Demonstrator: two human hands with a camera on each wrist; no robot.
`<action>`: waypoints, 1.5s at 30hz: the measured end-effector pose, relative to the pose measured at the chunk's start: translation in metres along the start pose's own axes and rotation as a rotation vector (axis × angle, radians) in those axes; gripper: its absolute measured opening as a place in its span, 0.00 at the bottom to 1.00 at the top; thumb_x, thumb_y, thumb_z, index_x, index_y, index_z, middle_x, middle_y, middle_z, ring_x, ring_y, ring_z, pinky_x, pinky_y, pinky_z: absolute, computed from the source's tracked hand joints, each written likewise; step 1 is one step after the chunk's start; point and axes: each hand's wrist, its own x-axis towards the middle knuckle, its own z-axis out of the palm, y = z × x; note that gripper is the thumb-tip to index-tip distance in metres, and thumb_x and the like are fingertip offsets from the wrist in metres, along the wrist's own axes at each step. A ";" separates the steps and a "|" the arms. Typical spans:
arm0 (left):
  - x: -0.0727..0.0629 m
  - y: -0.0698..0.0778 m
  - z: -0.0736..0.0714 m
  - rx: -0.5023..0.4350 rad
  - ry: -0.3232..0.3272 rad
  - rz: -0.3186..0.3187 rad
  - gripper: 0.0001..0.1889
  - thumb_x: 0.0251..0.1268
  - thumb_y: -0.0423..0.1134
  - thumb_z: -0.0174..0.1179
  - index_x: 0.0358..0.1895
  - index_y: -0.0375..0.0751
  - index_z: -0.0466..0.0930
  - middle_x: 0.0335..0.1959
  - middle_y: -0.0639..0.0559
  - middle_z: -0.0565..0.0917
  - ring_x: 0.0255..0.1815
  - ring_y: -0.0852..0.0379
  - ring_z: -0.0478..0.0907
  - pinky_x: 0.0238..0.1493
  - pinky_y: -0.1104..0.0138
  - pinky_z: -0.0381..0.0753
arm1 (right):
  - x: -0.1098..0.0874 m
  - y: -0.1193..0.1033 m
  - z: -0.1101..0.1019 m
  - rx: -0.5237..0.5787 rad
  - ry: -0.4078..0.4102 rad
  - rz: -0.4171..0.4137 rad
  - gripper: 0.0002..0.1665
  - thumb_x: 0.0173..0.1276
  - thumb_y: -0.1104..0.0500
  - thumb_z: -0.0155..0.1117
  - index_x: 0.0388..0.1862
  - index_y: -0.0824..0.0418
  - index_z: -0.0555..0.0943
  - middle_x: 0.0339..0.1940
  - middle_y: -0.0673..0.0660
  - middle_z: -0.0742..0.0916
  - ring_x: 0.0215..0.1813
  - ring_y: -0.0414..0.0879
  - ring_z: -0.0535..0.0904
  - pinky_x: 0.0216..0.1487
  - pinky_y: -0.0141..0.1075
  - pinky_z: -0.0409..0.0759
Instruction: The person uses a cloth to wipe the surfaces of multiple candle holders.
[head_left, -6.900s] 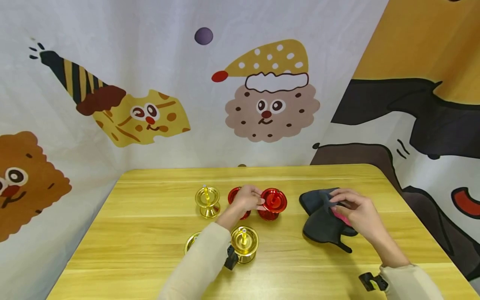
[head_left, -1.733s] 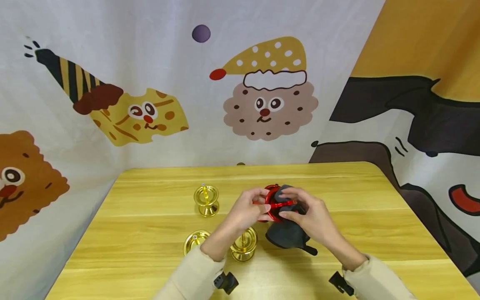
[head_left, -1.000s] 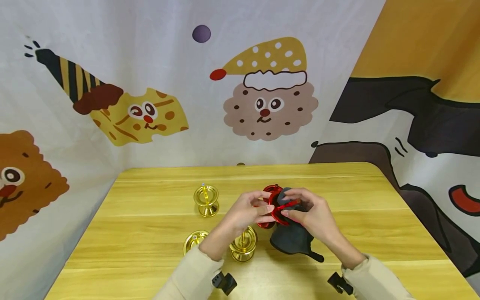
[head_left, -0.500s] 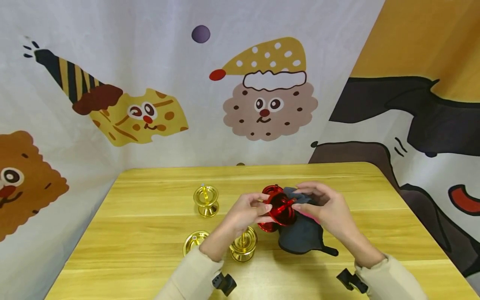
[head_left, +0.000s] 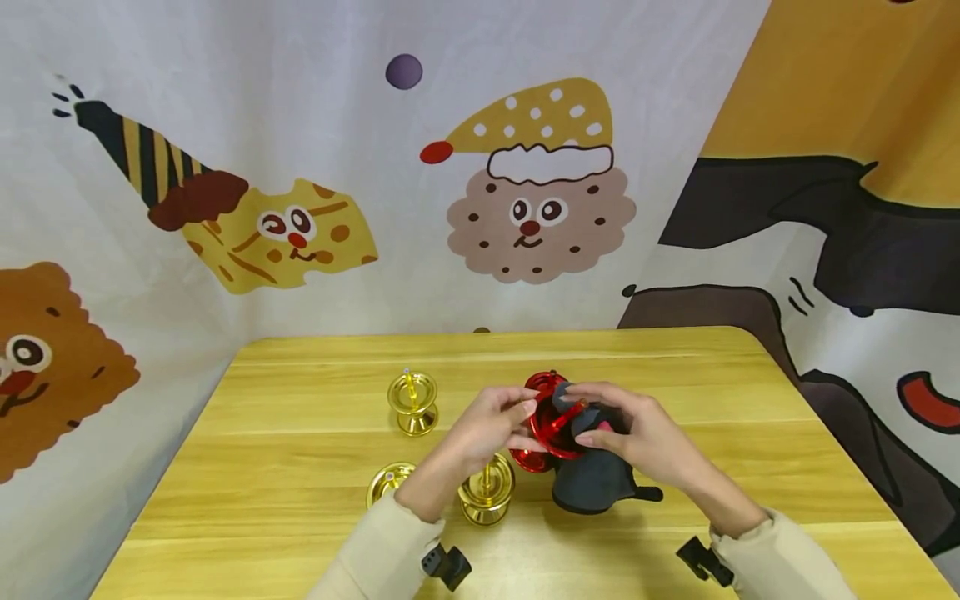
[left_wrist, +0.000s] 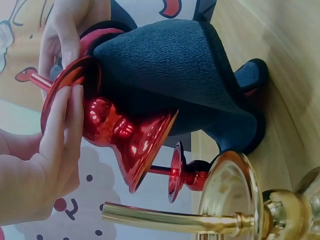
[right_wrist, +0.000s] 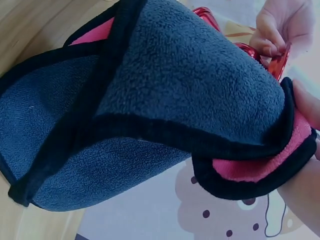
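Note:
My left hand (head_left: pixel 487 429) holds a shiny red candle holder (head_left: pixel 546 435) by the rim of its dish, thumb on top and fingers beneath. It is tilted toward the right, its upright red spike pointing up and right. In the left wrist view the holder's flared base (left_wrist: pixel 145 150) hangs off the table. My right hand (head_left: pixel 645 429) pinches a dark grey cloth (head_left: pixel 592 482) with black edging and a pink underside. A fold of the cloth lies in the red dish beside the spike, and the rest drapes below. The right wrist view shows the cloth (right_wrist: pixel 175 75) covering most of the holder.
Behind the held one, a second red candle holder (head_left: pixel 545 380) stands on the wooden table (head_left: pixel 300 417). Gold candle holders stand at back left (head_left: pixel 413 400), front left (head_left: pixel 390 479) and just below my left hand (head_left: pixel 486 487). A cartoon-print curtain (head_left: pixel 337 125) hangs behind.
The left hand has picked up a red candle holder, and the cloth has come from the right to it. In the last half second the right hand moved left with the cloth, over the dish.

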 end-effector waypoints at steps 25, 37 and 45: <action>0.002 -0.001 0.004 -0.019 0.009 -0.029 0.24 0.62 0.24 0.53 0.62 0.23 0.61 0.55 0.32 0.68 0.39 0.43 0.80 0.39 0.62 0.82 | 0.003 0.008 0.018 0.002 0.180 0.030 0.21 0.51 0.70 0.69 0.45 0.62 0.79 0.43 0.58 0.82 0.39 0.46 0.81 0.37 0.34 0.81; 0.003 0.001 0.005 -0.055 0.006 -0.077 0.25 0.64 0.27 0.53 0.63 0.24 0.61 0.52 0.34 0.70 0.39 0.44 0.81 0.41 0.65 0.81 | 0.001 0.008 0.006 0.036 0.190 0.070 0.21 0.53 0.66 0.70 0.48 0.62 0.79 0.42 0.57 0.83 0.39 0.41 0.80 0.36 0.32 0.80; 0.002 0.002 0.004 -0.068 0.015 -0.049 0.23 0.63 0.24 0.52 0.61 0.23 0.62 0.46 0.36 0.73 0.38 0.44 0.81 0.41 0.63 0.81 | -0.002 -0.002 -0.012 0.080 0.258 0.004 0.23 0.52 0.71 0.68 0.49 0.65 0.77 0.41 0.55 0.84 0.40 0.39 0.80 0.35 0.29 0.80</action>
